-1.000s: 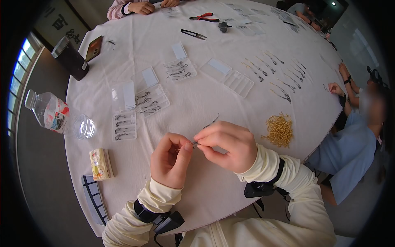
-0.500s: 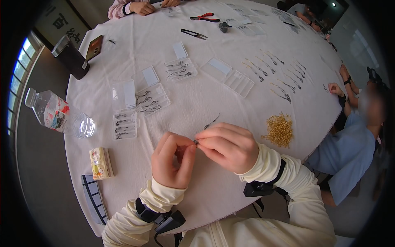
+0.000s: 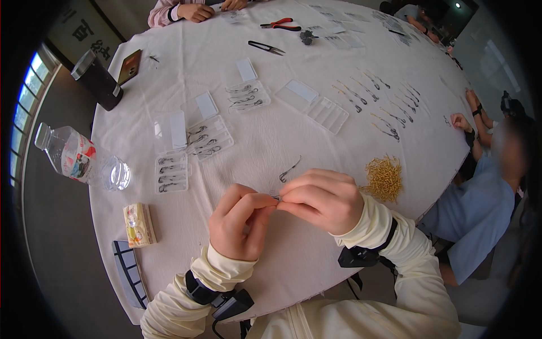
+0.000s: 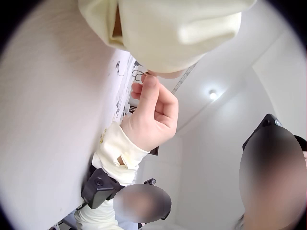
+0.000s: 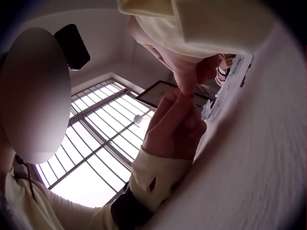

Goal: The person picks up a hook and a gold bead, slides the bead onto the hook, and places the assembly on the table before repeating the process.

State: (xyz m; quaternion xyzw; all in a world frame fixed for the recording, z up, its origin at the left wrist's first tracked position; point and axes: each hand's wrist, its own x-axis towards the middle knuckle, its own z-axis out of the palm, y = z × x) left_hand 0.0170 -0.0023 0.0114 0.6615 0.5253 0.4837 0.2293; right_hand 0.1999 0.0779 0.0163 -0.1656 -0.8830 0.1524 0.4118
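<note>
Over the near middle of the table, my left hand (image 3: pixel 240 223) and right hand (image 3: pixel 326 203) meet fingertip to fingertip. Thumb and forefinger of each pinch a small dark fish hook (image 3: pixel 275 198), mostly hidden by the fingers. In the left wrist view its curved dark wire (image 4: pixel 137 75) sticks out by the right hand's fingertips. Just beyond the hands, another dark hook with a thin tail (image 3: pixel 289 169) lies on the cloth. To the right is a heap of small gold pieces (image 3: pixel 384 178). Several hooks with gold ends (image 3: pixel 375 85) lie in rows farther back.
Clear compartment boxes with dark hooks (image 3: pixel 171 174) stand left of centre; an open box (image 3: pixel 327 116) lies behind. A bottle (image 3: pixel 76 152), tissue pack (image 3: pixel 139 225) and tumbler (image 3: pixel 97 79) line the left edge. Snips (image 3: pixel 265 47) and pliers (image 3: pixel 280 24) lie at the back. People sit around the table.
Both hands have shifted slightly to the right with their fingertips still together, and the fingers now cover more of the hook. More of the loose hook beyond them shows.
</note>
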